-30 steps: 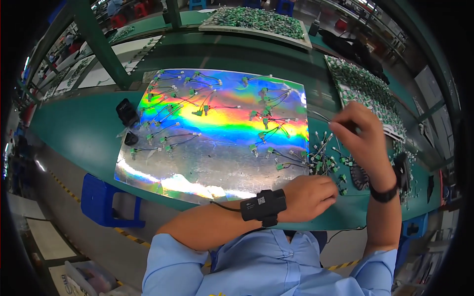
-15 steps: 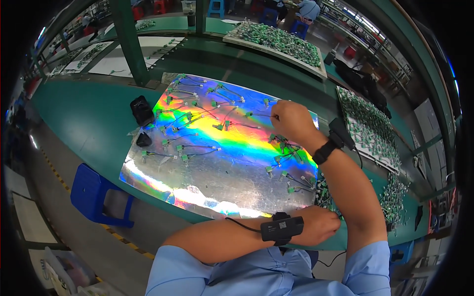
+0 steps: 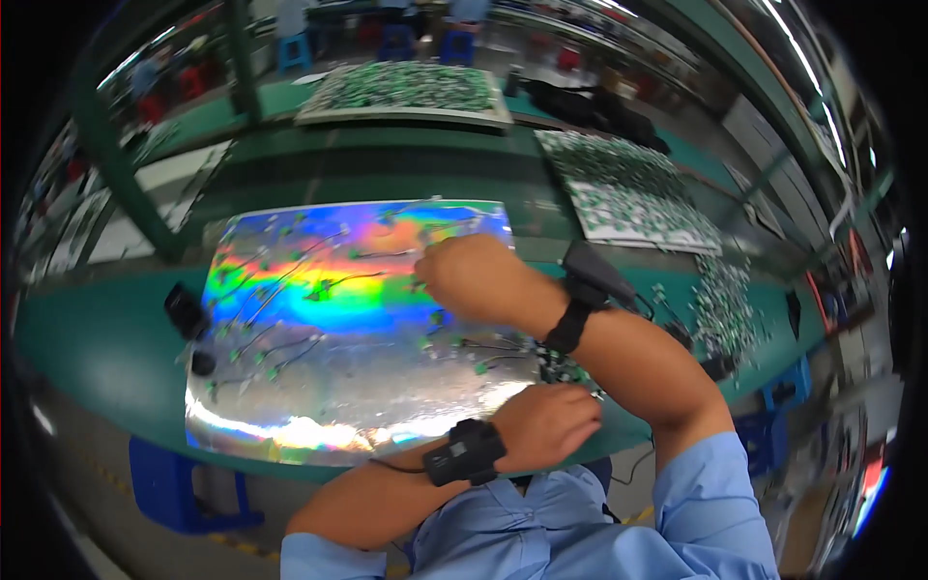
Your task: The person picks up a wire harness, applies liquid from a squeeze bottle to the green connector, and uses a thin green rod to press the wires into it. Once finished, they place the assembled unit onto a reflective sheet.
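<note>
My right hand (image 3: 469, 275) is over the right part of a shiny, rainbow-reflecting sheet (image 3: 387, 406), its fingers curled closed. Whatever it holds is hidden under the hand. Lower down, my left hand (image 3: 551, 423) is by the sheet's front right corner, fingers bent and pressed together; what is in them cannot be made out. Beyond its fingertips is a small heap of green-and-white wired parts (image 3: 559, 365). Similar green connectors with dark leads (image 3: 333, 288) lie spread in loose rows on the sheet. Blur softens their details.
Two boards (image 3: 406, 89) (image 3: 628, 193) packed with green parts stand at the back and right. A loose pile of parts (image 3: 727, 314) lies right of my right forearm. Black objects (image 3: 186, 311) sit at the sheet's left edge. A blue stool (image 3: 184, 488) stands at front left.
The view has turned to the right, so the sheet appears further left. My right hand is lower over the sheet, nearer to me. My left hand stays by the front right corner.
</note>
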### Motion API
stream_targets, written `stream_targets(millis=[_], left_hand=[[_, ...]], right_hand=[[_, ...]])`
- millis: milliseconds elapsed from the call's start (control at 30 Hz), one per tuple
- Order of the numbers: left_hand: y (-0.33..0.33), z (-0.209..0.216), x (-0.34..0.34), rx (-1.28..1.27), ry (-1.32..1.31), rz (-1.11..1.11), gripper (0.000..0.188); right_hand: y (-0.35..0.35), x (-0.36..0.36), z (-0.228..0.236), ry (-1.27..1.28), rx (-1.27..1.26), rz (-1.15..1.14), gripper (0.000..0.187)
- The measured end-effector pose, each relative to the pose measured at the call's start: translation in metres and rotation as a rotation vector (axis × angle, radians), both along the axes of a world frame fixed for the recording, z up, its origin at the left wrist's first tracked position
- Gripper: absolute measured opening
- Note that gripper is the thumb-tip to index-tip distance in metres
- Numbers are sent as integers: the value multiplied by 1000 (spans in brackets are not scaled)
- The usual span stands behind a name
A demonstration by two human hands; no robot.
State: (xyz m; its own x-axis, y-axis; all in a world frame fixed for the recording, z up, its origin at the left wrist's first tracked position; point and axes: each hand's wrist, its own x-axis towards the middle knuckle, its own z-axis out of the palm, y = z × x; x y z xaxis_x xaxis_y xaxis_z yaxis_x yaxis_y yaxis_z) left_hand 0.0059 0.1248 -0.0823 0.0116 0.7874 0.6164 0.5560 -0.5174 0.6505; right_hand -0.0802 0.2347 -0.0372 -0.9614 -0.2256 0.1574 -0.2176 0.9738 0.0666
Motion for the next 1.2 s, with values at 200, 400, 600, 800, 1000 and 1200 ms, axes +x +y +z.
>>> stream_targets(millis=[200, 400, 600, 800, 1000, 1200], left_hand=[[1, 4, -2, -89, 47, -49, 12], [3, 12, 3, -81, 28, -1, 10], [3, 13, 6, -147, 51, -10, 10], [4, 14, 9, -125, 51, 24, 9], [-1, 13, 9, -175, 31, 59, 11], [-5, 21, 11, -170, 81, 45, 12]], right_hand=[[11, 70, 17, 42, 15, 33, 10], [27, 141, 13, 182, -143, -84, 9], [30, 196, 3, 303, -254, -174, 11], [23, 211, 9, 372, -235, -161, 12], [16, 222, 23, 443, -272, -125, 11], [9, 247, 23, 497, -405, -120, 11]])
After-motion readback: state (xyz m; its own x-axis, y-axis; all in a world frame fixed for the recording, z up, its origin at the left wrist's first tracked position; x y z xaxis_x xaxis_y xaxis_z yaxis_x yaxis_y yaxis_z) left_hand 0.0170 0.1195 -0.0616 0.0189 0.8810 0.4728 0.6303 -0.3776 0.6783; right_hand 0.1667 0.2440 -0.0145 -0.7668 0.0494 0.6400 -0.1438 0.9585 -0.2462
